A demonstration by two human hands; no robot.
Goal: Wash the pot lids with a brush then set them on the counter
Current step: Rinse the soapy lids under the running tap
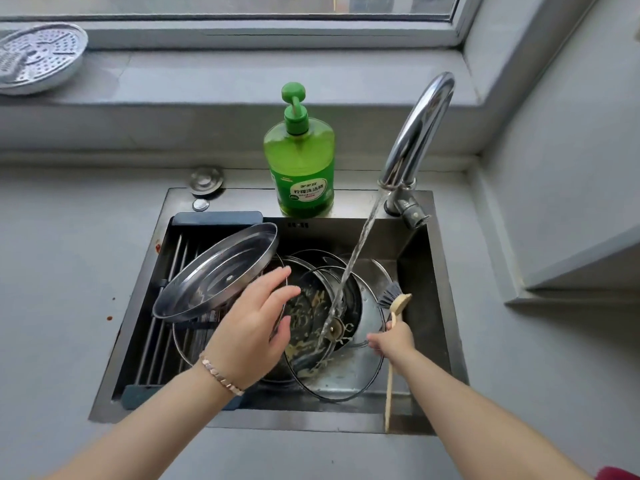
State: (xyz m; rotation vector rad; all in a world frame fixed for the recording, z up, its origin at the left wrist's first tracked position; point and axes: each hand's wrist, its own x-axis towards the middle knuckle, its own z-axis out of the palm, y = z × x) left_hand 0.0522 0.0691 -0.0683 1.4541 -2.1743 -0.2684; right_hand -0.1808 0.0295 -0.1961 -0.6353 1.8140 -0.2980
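Note:
Several pot lids lie stacked in the steel sink (446, 306). A steel lid (214, 275) leans tilted on the drying rack at the left. A dirty glass lid (311, 317) with food residue stands under the running water, and another glass lid (349, 375) lies below it. My left hand (252, 327) hovers over the glass lid's left edge, fingers spread and relaxed, holding nothing. My right hand (394, 341) grips the wooden handle of a dish brush (393, 296), whose dark bristles point up and left, beside the lids.
Water streams from the chrome faucet (415, 140) onto the lids. A green dish soap bottle (301, 161) stands on the sink's back ledge. A rack (166, 306) spans the sink's left side. A perforated steamer plate (38, 57) sits on the windowsill. Grey counter (52, 271) surrounds the sink.

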